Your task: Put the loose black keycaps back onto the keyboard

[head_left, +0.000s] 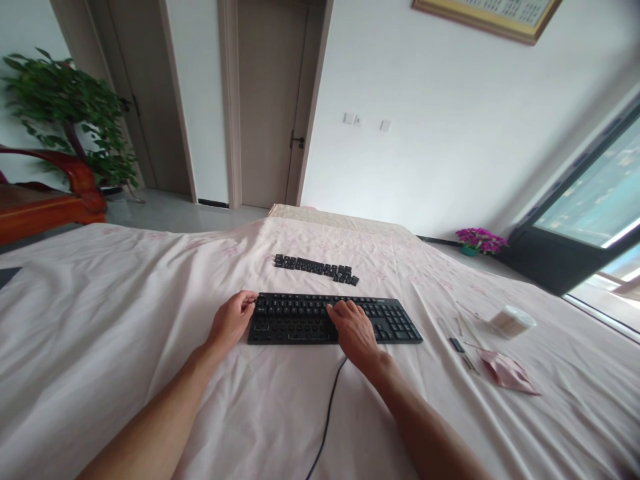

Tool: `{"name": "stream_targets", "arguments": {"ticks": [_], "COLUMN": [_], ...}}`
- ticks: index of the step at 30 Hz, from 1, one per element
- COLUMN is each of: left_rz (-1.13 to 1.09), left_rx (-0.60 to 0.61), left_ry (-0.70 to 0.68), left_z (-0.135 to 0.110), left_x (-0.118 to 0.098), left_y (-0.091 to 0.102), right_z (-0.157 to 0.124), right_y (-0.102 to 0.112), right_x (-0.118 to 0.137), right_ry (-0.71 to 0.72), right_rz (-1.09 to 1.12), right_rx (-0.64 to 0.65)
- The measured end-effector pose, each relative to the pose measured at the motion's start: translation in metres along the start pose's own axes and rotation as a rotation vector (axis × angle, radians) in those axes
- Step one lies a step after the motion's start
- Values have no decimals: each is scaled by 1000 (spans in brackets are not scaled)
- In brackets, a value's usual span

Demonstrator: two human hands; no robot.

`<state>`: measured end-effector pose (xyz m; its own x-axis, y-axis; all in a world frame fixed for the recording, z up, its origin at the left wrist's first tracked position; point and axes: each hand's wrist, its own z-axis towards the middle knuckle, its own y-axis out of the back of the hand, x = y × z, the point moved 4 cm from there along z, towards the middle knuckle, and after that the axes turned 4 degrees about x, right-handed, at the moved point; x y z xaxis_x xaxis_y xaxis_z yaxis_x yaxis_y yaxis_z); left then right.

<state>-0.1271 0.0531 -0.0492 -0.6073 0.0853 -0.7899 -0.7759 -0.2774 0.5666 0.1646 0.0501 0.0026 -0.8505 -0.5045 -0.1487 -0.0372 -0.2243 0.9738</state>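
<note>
A black computer keyboard (pixel 300 327) lies flat on the cloth-covered bed. Its lower left rows have lost their keycaps, while caps remain on the upper rows and the number pad. My left hand (pixel 234 317) is closed at the keyboard's upper left edge, thumb and fingers gripping that corner. Over the middle right of the board rests my right hand (pixel 353 327), fingers curled and close together on the keys; whatever is under the fingertips is hidden. Beyond the keyboard, loose black keycaps (pixel 314 267) lie in rows on the cloth.
A black cable (pixel 329 413) runs from the keyboard towards me. On the right are a clear tub of cotton swabs (pixel 513 321), a pink cloth (pixel 509 372), a small brush-like black tool (pixel 457 345) and thin sticks. The pale bedsheet (pixel 150 300) is wrinkled.
</note>
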Motion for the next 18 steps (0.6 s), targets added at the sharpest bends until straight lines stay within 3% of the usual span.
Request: {"name": "stream_targets", "arguments": {"ticks": [11,15,18], "left_rz": [-18,-18,-19], "left_rx": [3,5,9], "left_ry": [-3,10,18], "left_z": [3,4,4], "left_x": [4,7,8], "left_y": [-2,-4,-4], "right_z": [0,9,24], "right_y": [-1,1,-1], "right_x": [-2,-22,-49], "right_ry": [-78,-131,-246], "right_rz": [90,261,336], "right_rx": [-16,-75,-126]}}
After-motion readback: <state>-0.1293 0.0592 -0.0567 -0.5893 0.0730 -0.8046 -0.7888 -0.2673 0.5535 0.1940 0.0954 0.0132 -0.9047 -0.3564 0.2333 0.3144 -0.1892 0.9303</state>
